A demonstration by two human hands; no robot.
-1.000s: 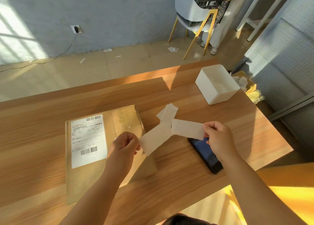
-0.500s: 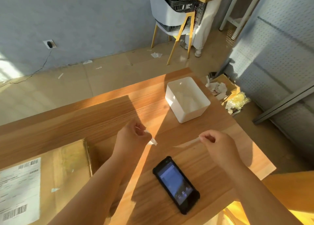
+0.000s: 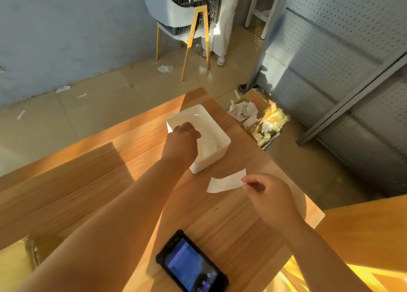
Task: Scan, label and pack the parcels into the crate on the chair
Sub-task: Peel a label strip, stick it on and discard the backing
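Note:
My right hand (image 3: 271, 194) pinches one end of a white label (image 3: 226, 182) just above the wooden table (image 3: 88, 181). Over the white box (image 3: 211, 161) at the table's far side, my left hand (image 3: 184, 137) reaches with its fingers curled downward; what they hold is hidden. White paper lies inside the box. A black handheld scanner (image 3: 191, 267) lies screen up near the front edge. Only a corner of the brown parcel (image 3: 15, 265) shows at lower left. The dark crate (image 3: 187, 5) sits on the grey chair (image 3: 174, 18) with yellow legs, across the floor.
A cardboard box of crumpled paper (image 3: 251, 108) and yellow plastic (image 3: 272, 124) sit on the floor beyond the table's right end. Grey pegboard panels (image 3: 341, 60) stand at right. A person's white-trousered legs (image 3: 220, 27) are behind the chair. Paper scraps litter the floor.
My left hand has moved forward from above the table to over the white box. My right hand still holds the label. The view swung right, leaving the parcel almost out of sight.

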